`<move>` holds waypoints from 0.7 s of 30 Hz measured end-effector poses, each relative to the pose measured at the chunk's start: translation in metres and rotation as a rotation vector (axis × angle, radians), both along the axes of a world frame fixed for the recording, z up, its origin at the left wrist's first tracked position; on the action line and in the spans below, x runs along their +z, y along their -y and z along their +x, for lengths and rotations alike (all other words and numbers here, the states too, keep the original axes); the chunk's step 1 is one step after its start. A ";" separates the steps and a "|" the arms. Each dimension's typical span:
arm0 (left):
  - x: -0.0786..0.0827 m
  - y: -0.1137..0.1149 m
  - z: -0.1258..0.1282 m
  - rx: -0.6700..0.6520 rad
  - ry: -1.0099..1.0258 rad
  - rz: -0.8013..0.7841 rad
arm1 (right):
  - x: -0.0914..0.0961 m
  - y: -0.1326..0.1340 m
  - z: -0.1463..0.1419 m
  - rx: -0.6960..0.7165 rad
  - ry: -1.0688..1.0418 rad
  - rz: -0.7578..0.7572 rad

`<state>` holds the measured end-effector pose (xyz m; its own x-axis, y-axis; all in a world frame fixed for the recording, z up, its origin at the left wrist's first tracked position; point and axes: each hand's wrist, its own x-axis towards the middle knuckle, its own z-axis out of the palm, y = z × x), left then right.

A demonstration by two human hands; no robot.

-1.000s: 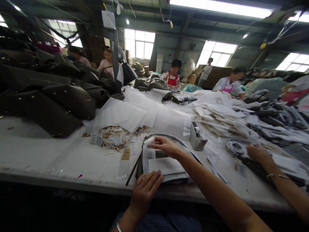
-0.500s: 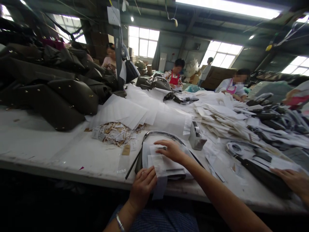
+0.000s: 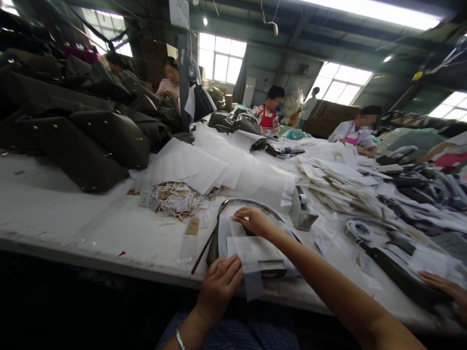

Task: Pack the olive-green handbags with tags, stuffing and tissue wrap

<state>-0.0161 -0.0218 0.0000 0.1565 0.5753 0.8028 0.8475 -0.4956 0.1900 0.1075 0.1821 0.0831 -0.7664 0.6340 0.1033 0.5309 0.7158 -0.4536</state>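
A flat dark bag (image 3: 212, 248) with a curved handle lies at the table's near edge, mostly covered by a thin white sheet (image 3: 257, 250). My left hand (image 3: 219, 284) is closed, its fingers curled on the sheet's near left corner at the table edge. My right hand (image 3: 254, 221) reaches over the bag, and its bent fingers pinch the sheet's far edge. A strip of the sheet hangs down over the table edge.
A grey tape dispenser (image 3: 301, 212) stands just right of the bag. A heap of hang tags (image 3: 178, 199) and stacked white sheets (image 3: 204, 165) lie behind it. Dark bags (image 3: 73, 131) are piled at the left. Another person's hand (image 3: 445, 288) rests by a dark strap (image 3: 396, 273) at the right. Several people work further back.
The white sheet has slid toward me and now hangs over the table edge. My left hand has closed on its corner. The other person's hand at the right has drawn back toward the near edge.
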 end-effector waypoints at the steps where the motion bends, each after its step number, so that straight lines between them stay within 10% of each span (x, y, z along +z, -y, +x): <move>1: 0.000 0.000 0.000 0.001 0.009 0.002 | 0.002 -0.009 -0.005 -0.030 0.017 0.013; 9: 0.008 -0.001 0.001 0.039 -0.012 0.028 | 0.001 -0.076 -0.043 -0.186 0.260 0.063; 21: 0.001 -0.006 0.003 0.051 0.007 0.047 | 0.001 -0.103 -0.054 -0.172 0.449 0.167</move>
